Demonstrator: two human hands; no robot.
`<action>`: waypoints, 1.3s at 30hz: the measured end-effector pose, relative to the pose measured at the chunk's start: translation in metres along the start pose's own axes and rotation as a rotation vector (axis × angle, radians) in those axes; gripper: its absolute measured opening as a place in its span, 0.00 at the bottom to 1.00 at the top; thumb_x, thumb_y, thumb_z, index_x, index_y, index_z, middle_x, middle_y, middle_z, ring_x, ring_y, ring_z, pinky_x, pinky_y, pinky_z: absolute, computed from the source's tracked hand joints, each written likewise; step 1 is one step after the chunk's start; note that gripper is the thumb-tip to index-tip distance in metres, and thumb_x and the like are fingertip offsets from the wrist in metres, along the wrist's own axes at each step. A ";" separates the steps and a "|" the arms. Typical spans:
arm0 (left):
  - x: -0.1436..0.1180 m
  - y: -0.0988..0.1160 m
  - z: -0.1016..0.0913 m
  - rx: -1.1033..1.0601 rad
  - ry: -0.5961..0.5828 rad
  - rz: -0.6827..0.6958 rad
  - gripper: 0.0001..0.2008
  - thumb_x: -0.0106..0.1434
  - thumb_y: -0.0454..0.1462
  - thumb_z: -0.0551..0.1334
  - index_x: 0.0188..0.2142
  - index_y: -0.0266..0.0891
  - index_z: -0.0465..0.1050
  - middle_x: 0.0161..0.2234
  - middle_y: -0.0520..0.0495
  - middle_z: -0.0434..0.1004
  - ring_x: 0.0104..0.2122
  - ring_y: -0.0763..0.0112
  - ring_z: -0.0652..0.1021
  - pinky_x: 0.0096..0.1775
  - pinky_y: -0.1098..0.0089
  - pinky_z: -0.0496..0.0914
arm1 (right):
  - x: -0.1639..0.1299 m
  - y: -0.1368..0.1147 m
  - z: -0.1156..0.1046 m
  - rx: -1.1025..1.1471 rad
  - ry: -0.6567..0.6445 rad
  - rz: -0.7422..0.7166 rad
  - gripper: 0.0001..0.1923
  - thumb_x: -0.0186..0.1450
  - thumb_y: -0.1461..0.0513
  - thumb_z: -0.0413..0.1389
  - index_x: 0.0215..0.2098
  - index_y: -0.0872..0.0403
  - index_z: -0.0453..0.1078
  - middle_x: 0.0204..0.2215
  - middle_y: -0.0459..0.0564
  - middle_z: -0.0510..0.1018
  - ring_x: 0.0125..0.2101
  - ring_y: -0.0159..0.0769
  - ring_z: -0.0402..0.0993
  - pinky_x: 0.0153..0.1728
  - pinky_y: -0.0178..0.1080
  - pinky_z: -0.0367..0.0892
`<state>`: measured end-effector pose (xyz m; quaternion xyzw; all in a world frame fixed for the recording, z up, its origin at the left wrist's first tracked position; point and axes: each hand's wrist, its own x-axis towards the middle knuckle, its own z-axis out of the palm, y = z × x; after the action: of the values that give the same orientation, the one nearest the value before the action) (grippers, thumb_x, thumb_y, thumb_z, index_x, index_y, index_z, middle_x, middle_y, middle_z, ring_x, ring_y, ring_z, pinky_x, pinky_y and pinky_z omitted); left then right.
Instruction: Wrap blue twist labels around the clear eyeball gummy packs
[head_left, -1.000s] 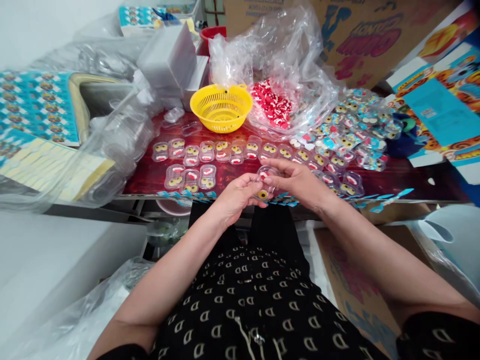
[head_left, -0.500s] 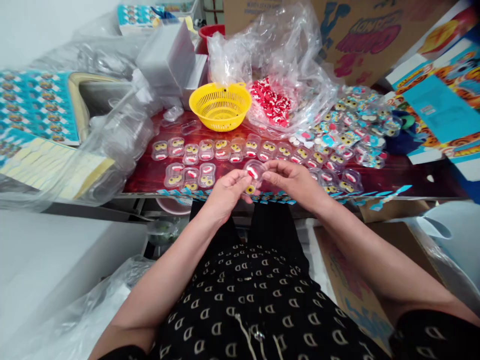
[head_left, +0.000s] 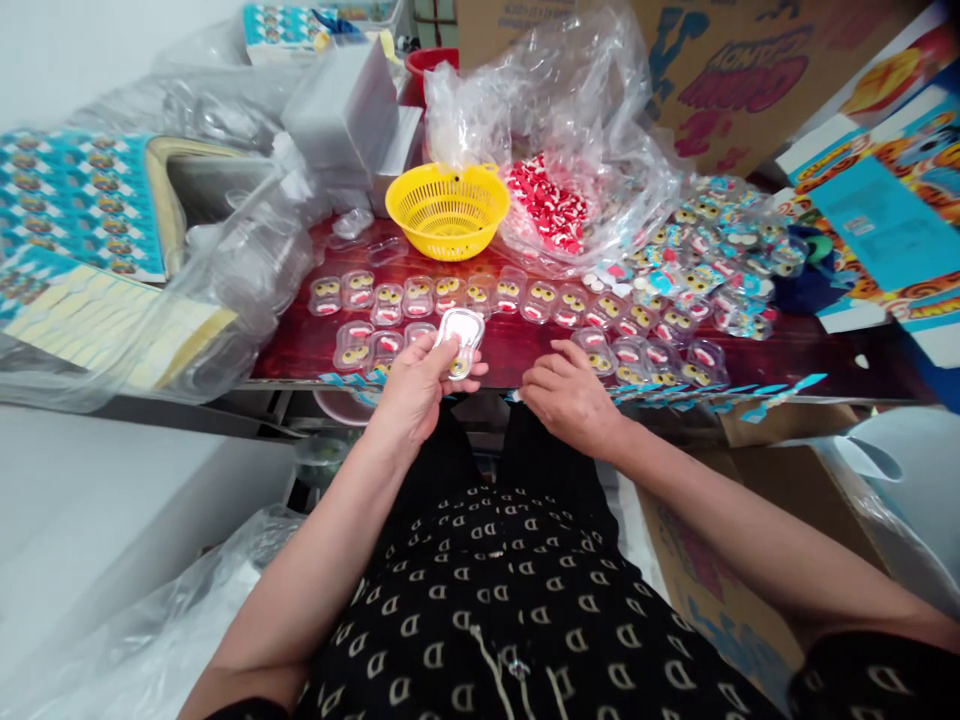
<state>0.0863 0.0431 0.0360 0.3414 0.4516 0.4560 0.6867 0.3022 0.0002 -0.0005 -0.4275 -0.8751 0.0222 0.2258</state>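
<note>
I see left hand grip closed round small clear plastic blister case, in front of yellow plastic mesh basket | right hand curled, empty, on dark red wooden desk edge beside it

Upper right of the frame, brown cardboard box with upside-down magenta cartoon lettering — not legible. Lower centre, black garment patterned with repeated pale "D" letters — nothing else readable.

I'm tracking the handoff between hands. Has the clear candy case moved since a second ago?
Yes. The clear candy case went left, toward the yellow basket, now in the left hand only.
</note>
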 end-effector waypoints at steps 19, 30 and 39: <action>-0.006 -0.023 0.036 -0.191 -0.138 0.102 0.04 0.55 0.35 0.65 0.32 0.39 0.71 0.28 0.51 0.78 0.33 0.67 0.80 0.38 0.66 0.73 | 0.045 -0.061 -0.003 1.531 0.668 0.949 0.12 0.57 0.57 0.69 0.25 0.50 0.71 0.26 0.43 0.80 0.25 0.29 0.69 0.28 0.36 0.65; -0.011 -0.023 0.033 -0.254 -0.113 0.105 0.03 0.56 0.34 0.64 0.30 0.38 0.70 0.29 0.49 0.78 0.34 0.67 0.80 0.40 0.64 0.73 | 0.052 -0.059 0.004 1.435 0.662 0.947 0.14 0.59 0.55 0.67 0.25 0.49 0.68 0.25 0.43 0.77 0.22 0.28 0.63 0.25 0.37 0.61; -0.010 -0.025 0.035 -0.200 -0.038 0.100 0.15 0.64 0.49 0.66 0.34 0.39 0.70 0.31 0.48 0.79 0.36 0.65 0.81 0.38 0.65 0.74 | 0.055 -0.062 0.006 1.476 0.683 0.977 0.13 0.56 0.55 0.68 0.25 0.50 0.69 0.24 0.43 0.77 0.21 0.27 0.63 0.26 0.37 0.63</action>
<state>0.1248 0.0226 0.0297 0.3018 0.3731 0.5259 0.7022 0.2243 0.0033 0.0288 -0.4789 -0.2511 0.5358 0.6485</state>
